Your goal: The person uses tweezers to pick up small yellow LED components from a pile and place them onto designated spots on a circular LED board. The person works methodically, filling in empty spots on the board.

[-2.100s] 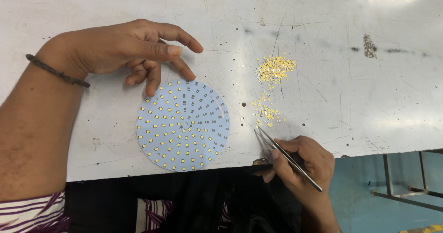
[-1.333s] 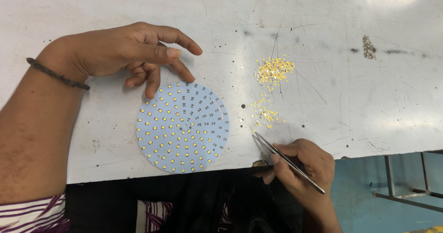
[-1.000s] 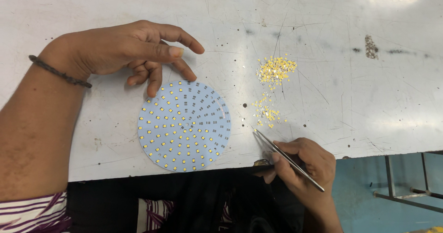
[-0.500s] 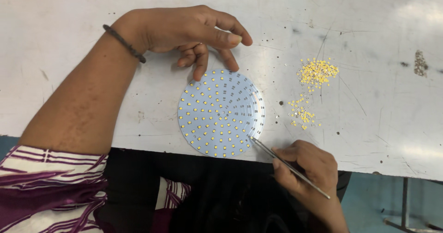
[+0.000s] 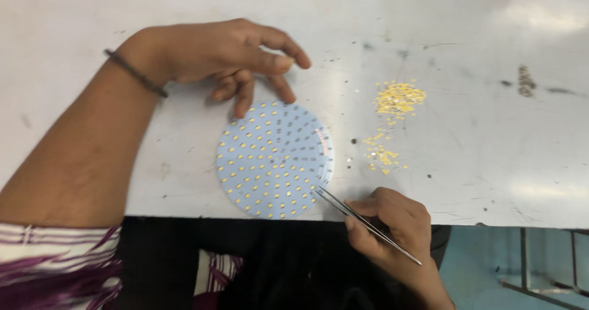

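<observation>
Left hand [image 5: 227,55] lay on white table [image 5: 92,27], fingers loosely curled, holding nothing; fingertips touched top edge of round board [image 5: 275,159]. Thin dark band [image 5: 136,73] sat on left wrist. Board lay flat near table's front edge, covered in small yellow chips, just left of right hand. Tweezers [image 5: 365,224] pinched in right hand [image 5: 392,227], fingers clamped on them; tips met board's lower right rim. Cannot tell if tips held chip. Two loose piles of yellow chips [image 5: 399,98] lay right of board, apart from both hands.
</observation>
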